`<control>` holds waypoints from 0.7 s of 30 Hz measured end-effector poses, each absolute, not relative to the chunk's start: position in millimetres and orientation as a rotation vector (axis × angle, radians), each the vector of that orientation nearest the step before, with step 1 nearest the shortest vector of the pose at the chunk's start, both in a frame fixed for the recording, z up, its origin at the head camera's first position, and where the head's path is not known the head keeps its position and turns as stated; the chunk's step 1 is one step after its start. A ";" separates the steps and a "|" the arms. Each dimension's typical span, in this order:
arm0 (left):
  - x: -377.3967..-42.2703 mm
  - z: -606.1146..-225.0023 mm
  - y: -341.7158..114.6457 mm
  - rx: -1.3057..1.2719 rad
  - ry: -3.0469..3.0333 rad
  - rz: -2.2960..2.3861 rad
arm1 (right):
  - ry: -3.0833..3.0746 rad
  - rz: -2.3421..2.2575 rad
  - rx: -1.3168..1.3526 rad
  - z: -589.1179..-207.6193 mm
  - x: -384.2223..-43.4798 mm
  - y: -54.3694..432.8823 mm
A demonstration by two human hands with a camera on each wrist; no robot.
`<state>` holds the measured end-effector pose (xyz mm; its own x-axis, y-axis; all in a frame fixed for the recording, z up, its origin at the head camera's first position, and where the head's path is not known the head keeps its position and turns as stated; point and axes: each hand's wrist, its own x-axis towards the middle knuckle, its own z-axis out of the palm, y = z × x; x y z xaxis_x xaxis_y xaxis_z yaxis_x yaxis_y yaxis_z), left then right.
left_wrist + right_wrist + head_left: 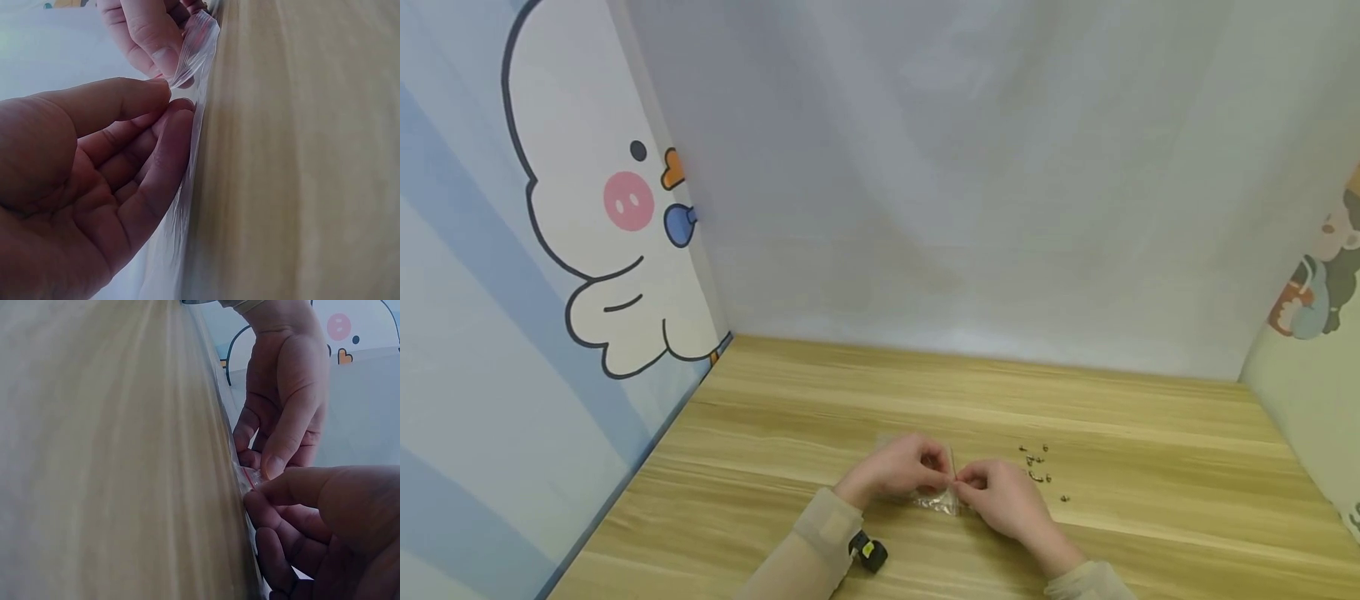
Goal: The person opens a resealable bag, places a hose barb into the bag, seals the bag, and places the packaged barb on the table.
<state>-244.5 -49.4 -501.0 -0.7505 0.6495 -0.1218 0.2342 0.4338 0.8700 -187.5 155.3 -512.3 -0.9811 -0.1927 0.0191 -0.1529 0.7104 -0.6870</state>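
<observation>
Left hand (904,467) and right hand (1006,497) both pinch bag (199,47) near its red seal (249,479), can't tell if opened; visible metal bits (1030,460) outside it, loose on table (1150,467).

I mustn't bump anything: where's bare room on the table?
The table is bare between the clear bag and pale back wall, and right of the metal pieces. It's crowded where left hand and right hand pinch that bag, near the pieces.

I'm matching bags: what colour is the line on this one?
The line is red, clearest in the right wrist view.
</observation>
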 end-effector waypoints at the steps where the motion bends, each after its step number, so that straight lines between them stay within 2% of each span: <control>1: -244.7 -500.7 -49.3 0.748 2.251 1.257 | 2.854 -1.140 -0.288 -512.0 -187.5 155.4; 21: -242.6 -497.0 -50.3 0.775 2.202 1.254 | 2.831 -1.154 -0.232 -506.2 -182.2 154.7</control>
<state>-242.6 -50.3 -497.0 -0.7208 0.6805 -0.1320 0.2340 0.4180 0.8778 -182.2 154.7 -506.2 -0.9857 -0.1681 -0.0131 -0.1110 0.7055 -0.6999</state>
